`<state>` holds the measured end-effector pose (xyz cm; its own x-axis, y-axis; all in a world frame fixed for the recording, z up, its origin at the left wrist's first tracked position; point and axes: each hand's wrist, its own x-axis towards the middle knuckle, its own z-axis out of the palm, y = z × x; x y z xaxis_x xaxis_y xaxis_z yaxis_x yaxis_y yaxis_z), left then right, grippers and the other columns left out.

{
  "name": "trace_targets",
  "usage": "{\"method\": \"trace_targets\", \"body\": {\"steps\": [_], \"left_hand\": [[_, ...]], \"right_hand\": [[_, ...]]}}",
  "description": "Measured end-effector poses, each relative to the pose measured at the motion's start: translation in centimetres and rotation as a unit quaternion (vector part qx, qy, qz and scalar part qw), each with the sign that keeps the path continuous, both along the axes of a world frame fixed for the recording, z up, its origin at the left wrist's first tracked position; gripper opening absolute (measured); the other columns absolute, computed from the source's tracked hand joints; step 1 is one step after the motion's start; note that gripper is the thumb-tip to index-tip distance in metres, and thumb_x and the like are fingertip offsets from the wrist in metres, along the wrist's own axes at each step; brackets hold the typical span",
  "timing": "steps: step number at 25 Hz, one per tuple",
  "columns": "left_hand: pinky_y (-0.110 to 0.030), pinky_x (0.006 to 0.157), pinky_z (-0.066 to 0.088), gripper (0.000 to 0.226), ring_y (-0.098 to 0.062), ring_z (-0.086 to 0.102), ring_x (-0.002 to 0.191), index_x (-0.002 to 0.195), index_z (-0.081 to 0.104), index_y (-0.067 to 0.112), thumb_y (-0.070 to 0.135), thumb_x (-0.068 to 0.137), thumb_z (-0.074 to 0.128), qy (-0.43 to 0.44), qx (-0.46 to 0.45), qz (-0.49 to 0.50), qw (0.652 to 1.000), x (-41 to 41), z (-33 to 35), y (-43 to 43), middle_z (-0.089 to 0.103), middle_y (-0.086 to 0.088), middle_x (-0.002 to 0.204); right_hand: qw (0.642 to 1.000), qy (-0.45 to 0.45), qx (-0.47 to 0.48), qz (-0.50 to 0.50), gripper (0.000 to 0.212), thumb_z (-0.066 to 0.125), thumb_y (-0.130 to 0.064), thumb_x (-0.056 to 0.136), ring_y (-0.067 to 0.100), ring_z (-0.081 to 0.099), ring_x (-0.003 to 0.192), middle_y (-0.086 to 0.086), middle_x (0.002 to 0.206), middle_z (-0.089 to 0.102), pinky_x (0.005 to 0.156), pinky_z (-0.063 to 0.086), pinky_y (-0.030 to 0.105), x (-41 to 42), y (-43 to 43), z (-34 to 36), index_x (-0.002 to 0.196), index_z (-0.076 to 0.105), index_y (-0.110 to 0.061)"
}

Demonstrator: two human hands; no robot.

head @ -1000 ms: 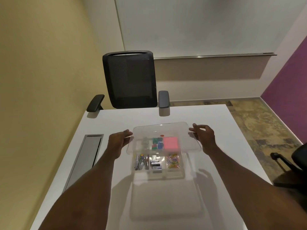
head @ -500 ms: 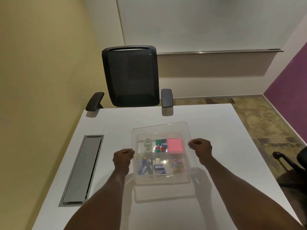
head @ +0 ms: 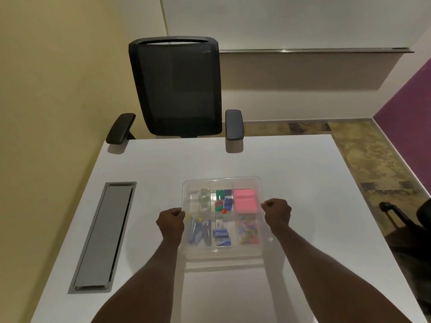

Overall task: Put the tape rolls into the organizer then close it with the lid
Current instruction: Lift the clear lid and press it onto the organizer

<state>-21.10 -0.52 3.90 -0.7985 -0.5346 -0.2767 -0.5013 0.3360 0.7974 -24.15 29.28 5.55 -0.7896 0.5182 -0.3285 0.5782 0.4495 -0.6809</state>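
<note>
Gripping the clear lid (head: 224, 180) at three and nine o'clock, the curled left hand (head: 171, 222) and right hand (head: 277, 212) are pressing it onto the organizer (head: 224, 254); tape rolls (head: 203, 201) are sitting at eleven o'clock inside.

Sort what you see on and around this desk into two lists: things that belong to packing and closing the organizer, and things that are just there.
Part of the job:
- organizer
- lid
- tape rolls
- left hand
- right hand

Just there:
- pink notes
- paper clips
- office chair
- grey cable hatch
- desk
</note>
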Motion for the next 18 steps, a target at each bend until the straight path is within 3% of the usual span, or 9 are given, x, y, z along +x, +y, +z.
{"method": "trace_targets", "body": {"steps": [6, 7, 8, 9, 10, 13, 15, 17, 18], "left_hand": [[-0.034, 0.087, 0.05, 0.014, -0.031, 0.07, 0.088, 0.095, 0.079, -0.011, -0.004, 0.087, 0.072, -0.032, -0.002, 0.005, 0.999, -0.9, -1.5, 0.1, 0.075, -0.028, 0.085], [-0.031, 0.083, 0.046, 0.019, -0.027, 0.062, 0.081, 0.092, 0.067, -0.023, -0.005, 0.087, 0.071, -0.042, 0.003, 0.009, 0.999, -1.1, -1.6, 0.3, 0.068, -0.024, 0.076], [-0.03, 0.079, 0.041, 0.012, -0.022, 0.052, 0.078, 0.089, 0.079, -0.012, -0.005, 0.087, 0.07, -0.053, -0.001, -0.006, 0.999, -1.1, -1.6, 0.4, 0.06, -0.018, 0.071], [-0.029, 0.077, 0.037, 0.032, -0.021, 0.044, 0.077, 0.075, 0.054, 0.02, -0.004, 0.087, 0.069, -0.056, -0.008, -0.004, 0.998, -1.2, -1.6, 0.6, 0.05, -0.012, 0.071], [-0.029, 0.076, 0.034, 0.033, -0.02, 0.039, 0.078, 0.069, 0.043, 0.006, -0.004, 0.088, 0.068, -0.062, -0.017, -0.018, 0.998, -1.4, -1.9, 0.5, 0.045, -0.008, 0.073], [-0.029, 0.075, 0.035, 0.029, -0.02, 0.039, 0.078, 0.067, 0.05, -0.008, -0.003, 0.089, 0.069, -0.071, -0.02, -0.006, 0.997, -1.7, -2.0, 0.3, 0.044, -0.005, 0.074], [-0.029, 0.074, 0.035, 0.032, -0.02, 0.038, 0.078, 0.072, 0.054, 0.02, -0.002, 0.089, 0.068, -0.07, -0.025, -0.015, 0.997, -1.9, -2.0, 0.3, 0.043, -0.004, 0.074], [-0.029, 0.074, 0.035, 0.033, -0.02, 0.037, 0.078, 0.07, 0.047, 0.015, -0.002, 0.089, 0.068, -0.071, -0.024, -0.019, 0.997, -2.2, -2.1, 0.3, 0.044, -0.004, 0.074], [-0.029, 0.074, 0.037, 0.03, -0.021, 0.039, 0.077, 0.072, 0.057, 0.02, -0.002, 0.089, 0.069, -0.073, -0.027, -0.018, 0.997, -2.3, -2.3, 0.3, 0.045, -0.005, 0.073]], "right_hand": [[0.999, -0.022, 0.024, 0.007, 0.012, 0.074, -0.009, 0.09, 0.034, 0.073, 0.091, 0.019, 0.093, 0.078, 0.075, 0.047, 0.027, -0.8, -0.5, -1.5, 0.093, 0.079, 0.002], [0.999, -0.024, 0.026, 0.007, 0.012, 0.074, -0.009, 0.091, 0.034, 0.073, 0.091, 0.019, 0.093, 0.078, 0.075, 0.047, 0.026, -0.9, -0.5, -1.7, 0.093, 0.078, 0.002], [0.999, -0.024, 0.027, 0.006, 0.012, 0.073, -0.009, 0.091, 0.034, 0.072, 0.091, 0.019, 0.093, 0.078, 0.075, 0.046, 0.026, -0.9, -0.5, -1.8, 0.093, 0.078, 0.002], [0.999, -0.024, 0.028, 0.007, 0.012, 0.073, -0.008, 0.091, 0.034, 0.072, 0.09, 0.019, 0.093, 0.077, 0.075, 0.046, 0.026, -1.0, -0.5, -1.9, 0.092, 0.078, 0.002], [0.999, -0.025, 0.029, 0.007, 0.012, 0.073, -0.009, 0.092, 0.034, 0.072, 0.09, 0.019, 0.092, 0.077, 0.074, 0.046, 0.026, -1.1, -0.4, -2.0, 0.092, 0.078, 0.003], [0.999, -0.033, 0.029, 0.013, 0.013, 0.073, -0.009, 0.092, 0.034, 0.072, 0.09, 0.019, 0.092, 0.077, 0.074, 0.046, 0.027, -1.3, -0.3, -2.2, 0.09, 0.077, 0.003], [0.999, -0.036, 0.027, 0.016, 0.013, 0.073, -0.009, 0.092, 0.034, 0.072, 0.089, 0.019, 0.091, 0.077, 0.073, 0.046, 0.027, -1.5, -0.3, -2.4, 0.09, 0.077, 0.003], [0.999, -0.038, 0.024, 0.014, 0.013, 0.073, -0.009, 0.092, 0.034, 0.072, 0.088, 0.019, 0.091, 0.077, 0.072, 0.046, 0.027, -1.7, -0.3, -2.4, 0.09, 0.077, 0.003], [0.999, -0.039, 0.025, 0.015, 0.013, 0.073, -0.009, 0.092, 0.035, 0.072, 0.088, 0.019, 0.091, 0.077, 0.072, 0.046, 0.027, -1.7, -0.3, -2.5, 0.09, 0.077, 0.003]]}}
